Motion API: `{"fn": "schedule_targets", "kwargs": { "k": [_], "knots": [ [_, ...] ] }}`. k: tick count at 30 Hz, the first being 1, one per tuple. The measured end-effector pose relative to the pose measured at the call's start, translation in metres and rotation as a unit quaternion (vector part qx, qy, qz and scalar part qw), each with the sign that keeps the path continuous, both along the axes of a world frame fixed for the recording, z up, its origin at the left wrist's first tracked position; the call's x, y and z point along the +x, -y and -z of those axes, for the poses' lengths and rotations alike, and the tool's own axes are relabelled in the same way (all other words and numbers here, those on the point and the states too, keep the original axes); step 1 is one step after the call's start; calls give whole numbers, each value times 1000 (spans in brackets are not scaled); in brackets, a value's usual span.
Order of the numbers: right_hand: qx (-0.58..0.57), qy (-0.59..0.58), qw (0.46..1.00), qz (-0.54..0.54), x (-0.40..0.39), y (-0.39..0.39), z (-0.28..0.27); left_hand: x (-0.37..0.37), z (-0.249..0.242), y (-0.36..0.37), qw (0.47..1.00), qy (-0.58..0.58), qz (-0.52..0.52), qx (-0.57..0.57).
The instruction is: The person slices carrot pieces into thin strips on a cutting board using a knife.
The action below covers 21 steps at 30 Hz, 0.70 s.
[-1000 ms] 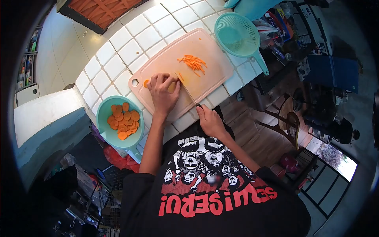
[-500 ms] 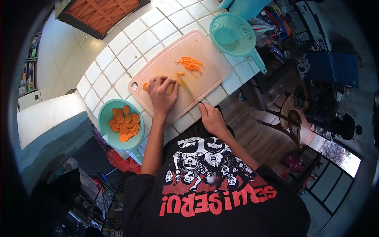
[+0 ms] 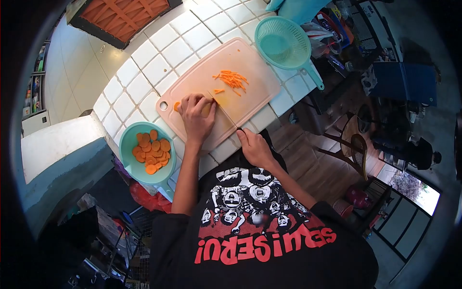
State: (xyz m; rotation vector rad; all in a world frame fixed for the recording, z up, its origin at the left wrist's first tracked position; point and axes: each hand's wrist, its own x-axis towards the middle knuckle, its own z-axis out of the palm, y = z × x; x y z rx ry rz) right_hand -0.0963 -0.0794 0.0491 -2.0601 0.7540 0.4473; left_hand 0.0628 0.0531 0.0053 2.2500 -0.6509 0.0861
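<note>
My left hand [image 3: 198, 115] is curled down on the pink cutting board [image 3: 260, 89], its bent fingers pressing on carrot that they mostly hide. An orange bit of carrot [image 3: 177, 106] shows beside its knuckles. My right hand [image 3: 256, 148] grips the dark handle of a knife [image 3: 225, 113], whose thin blade lies across the board right by my left fingertips. Beyond the blade lies a loose pile of carrot strips [image 3: 232, 80], with a small cut piece [image 3: 219, 91] between pile and knife.
A teal strainer [image 3: 124, 144] holding round carrot slices [image 3: 150, 153] stands at the left edge of the white tiled counter [image 3: 175, 50]. Another teal strainer [image 3: 308, 45] rests at the board's far right corner. A wooden chair [image 3: 357, 147] stands on the floor at right.
The knife and my right hand have shifted slightly left, bringing the blade closer to my left fingers. A small carrot piece now lies apart from the blade. My left hand stays nearly still.
</note>
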Motion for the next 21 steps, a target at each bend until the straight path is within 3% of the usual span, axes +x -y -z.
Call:
{"fn": "schedule_targets", "kwargs": {
  "k": [21],
  "knots": [
    [-66,-26,997,-16,-5,6,-3,-2,-5,2,999,-32,-11,-5]
  ]
}}
